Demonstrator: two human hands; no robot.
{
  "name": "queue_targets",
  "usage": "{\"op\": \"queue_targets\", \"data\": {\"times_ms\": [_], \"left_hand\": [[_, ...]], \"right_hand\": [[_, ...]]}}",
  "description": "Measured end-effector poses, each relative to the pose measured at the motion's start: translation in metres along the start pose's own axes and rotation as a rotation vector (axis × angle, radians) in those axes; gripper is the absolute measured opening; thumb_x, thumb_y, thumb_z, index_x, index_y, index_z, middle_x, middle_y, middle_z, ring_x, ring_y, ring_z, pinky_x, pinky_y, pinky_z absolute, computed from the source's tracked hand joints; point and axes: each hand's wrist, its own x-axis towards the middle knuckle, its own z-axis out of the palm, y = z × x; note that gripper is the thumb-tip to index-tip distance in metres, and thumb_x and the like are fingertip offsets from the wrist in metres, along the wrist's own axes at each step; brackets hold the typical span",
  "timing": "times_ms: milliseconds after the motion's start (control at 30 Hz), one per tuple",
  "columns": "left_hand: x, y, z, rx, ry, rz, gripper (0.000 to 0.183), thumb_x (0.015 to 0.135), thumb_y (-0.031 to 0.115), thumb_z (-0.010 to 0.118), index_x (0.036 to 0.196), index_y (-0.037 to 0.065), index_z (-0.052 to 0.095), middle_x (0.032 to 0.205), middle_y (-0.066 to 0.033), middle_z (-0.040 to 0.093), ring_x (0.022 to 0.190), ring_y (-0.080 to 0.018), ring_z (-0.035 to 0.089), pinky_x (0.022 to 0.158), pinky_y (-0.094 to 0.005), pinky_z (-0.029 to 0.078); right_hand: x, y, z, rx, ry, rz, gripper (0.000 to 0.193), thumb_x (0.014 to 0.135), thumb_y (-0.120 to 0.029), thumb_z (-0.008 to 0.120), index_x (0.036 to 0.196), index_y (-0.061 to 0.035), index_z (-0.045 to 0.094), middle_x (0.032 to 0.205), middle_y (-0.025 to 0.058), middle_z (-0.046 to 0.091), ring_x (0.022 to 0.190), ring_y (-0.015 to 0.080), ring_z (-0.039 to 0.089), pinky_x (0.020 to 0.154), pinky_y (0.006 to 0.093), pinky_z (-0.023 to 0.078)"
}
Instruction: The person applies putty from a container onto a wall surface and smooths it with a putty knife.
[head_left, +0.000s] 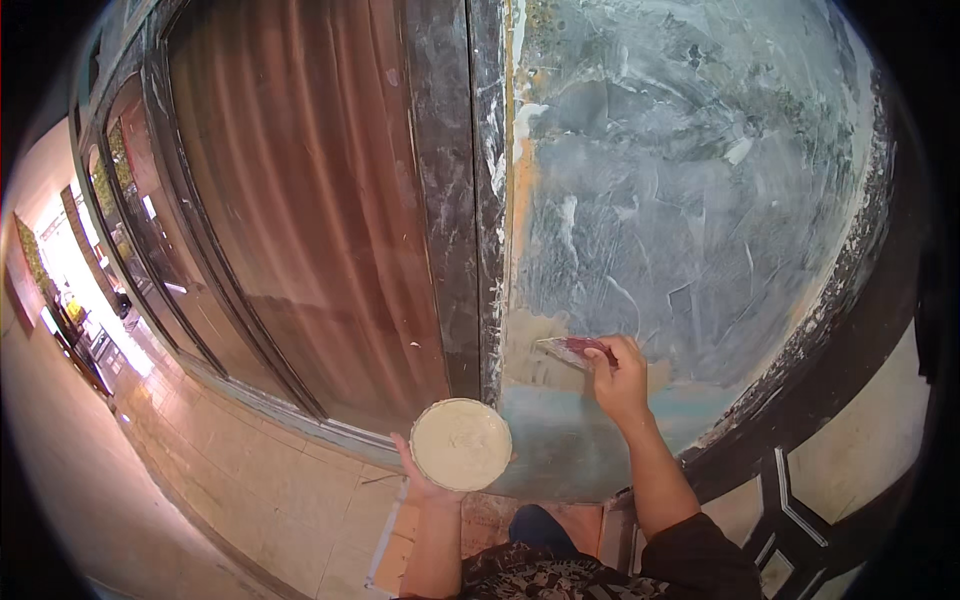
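Note:
My left hand grips a round cream paint tub from below and the side, low in front of the wall. Whether the pale round top is paint or a lid with faint marks, I cannot tell. My right hand is closed around the dark red handle of a paintbrush, whose pale tip points left at the wall. Around that tip lies a beige smeared patch on the patchy grey wall panel. Below the patch, a strip of the wall shows blue-green.
Left of the panel stands a dark, paint-spotted frame, then a glass pane with a reddish-brown curtain behind it. A tiled floor runs toward a bright opening. Dark-framed pale panels are at the lower right.

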Motion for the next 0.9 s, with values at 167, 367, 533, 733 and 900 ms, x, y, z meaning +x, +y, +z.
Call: {"op": "queue_targets", "data": {"times_ms": [167,367,533,733,900], "left_hand": [[0.001,0.006,0.014,0.075,0.080,0.092,0.097,0.095,0.084,0.033,0.148,0.005,0.050,0.152,-0.0195,0.052,0.133,-0.0444,0.054,0.107,-0.0648,0.047],[0.019,0.027,0.045,0.083,0.117,0.171,0.087,0.100,0.077,0.034,0.143,0.004,0.055,0.147,-0.0180,0.058,0.132,-0.0394,0.057,0.110,-0.0573,0.047],[0.016,0.030,0.061,0.017,-0.050,0.148,0.086,0.101,0.075,0.034,0.143,0.003,0.056,0.146,-0.0184,0.058,0.130,-0.0394,0.058,0.110,-0.0557,0.048],[0.014,0.027,0.066,0.057,0.022,0.150,0.086,0.101,0.074,0.034,0.142,0.001,0.056,0.145,-0.0189,0.059,0.128,-0.0390,0.060,0.109,-0.0542,0.049],[0.015,0.022,0.062,0.065,0.050,0.154,0.087,0.101,0.075,0.036,0.142,0.001,0.056,0.144,-0.0191,0.060,0.127,-0.0388,0.060,0.108,-0.0540,0.050]], "right_hand": [[-0.005,-0.026,-0.017,0.169,-0.230,-0.405,0.022,0.080,0.003,0.073,0.102,-0.0025,0.072,0.098,0.0085,0.074,0.091,0.0309,0.066,0.081,0.0389,0.054],[-0.009,-0.060,-0.029,0.156,-0.445,-0.691,0.040,0.066,0.005,0.075,0.105,-0.0042,0.073,0.113,0.0070,0.070,0.108,0.0331,0.064,0.091,0.0408,0.056],[-0.008,-0.069,-0.030,0.126,-0.426,-0.730,0.037,0.068,0.003,0.074,0.105,-0.0029,0.072,0.112,0.0076,0.068,0.110,0.0341,0.063,0.091,0.0412,0.056],[-0.014,-0.070,-0.029,0.115,-0.407,-0.731,0.034,0.071,0.000,0.074,0.106,-0.0030,0.072,0.113,0.0074,0.068,0.111,0.0339,0.063,0.091,0.0411,0.056],[-0.020,-0.068,-0.026,0.123,-0.428,-0.716,0.034,0.072,0.000,0.073,0.106,-0.0029,0.073,0.112,0.0072,0.068,0.112,0.0336,0.062,0.092,0.0406,0.056]]}}
